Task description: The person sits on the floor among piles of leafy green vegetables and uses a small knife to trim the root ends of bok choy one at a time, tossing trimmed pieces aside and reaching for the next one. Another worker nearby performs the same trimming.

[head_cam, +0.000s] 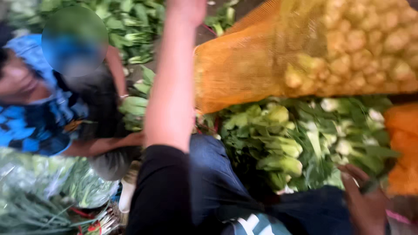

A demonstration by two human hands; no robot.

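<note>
Your left hand [187, 8] reaches up past the top edge, so you cannot tell whether it is spread or closed; it is nearest the orange mesh sack of potatoes [305, 52]. Your right hand [365, 204], bottom right, curls around a dark stalk beside the heap of leafy greens [296, 143]. A second orange sack [402, 148] sits at the right edge. Another person [52, 104] crouches left, holding greens.
</note>
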